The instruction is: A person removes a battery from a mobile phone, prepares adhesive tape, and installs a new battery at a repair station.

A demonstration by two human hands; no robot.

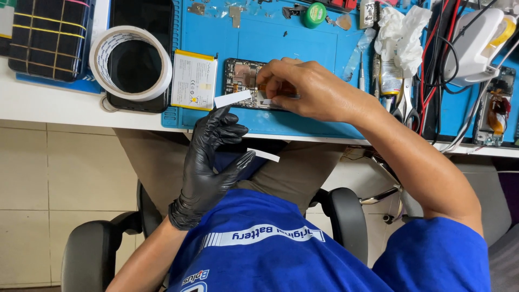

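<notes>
An opened phone [241, 80] with its circuit boards showing lies on the blue work mat [281, 43]. My bare right hand [305, 89] rests over the phone and pinches a small white strip against it. My left hand [211, 157], in a black glove, hovers in front of the table edge with fingers spread. One white strip [232, 99] sticks to its fingertips. A second white strip [265, 155] hangs from its thumb. A flat battery [194, 79] with a yellow edge lies just left of the phone.
A large roll of white tape [131, 62] sits on a black phone at the left. Tweezers, a screwdriver [361, 70], crumpled tissue [403, 32], cables and a white tool [476, 38] crowd the right side. Chair armrests [346, 216] flank my lap.
</notes>
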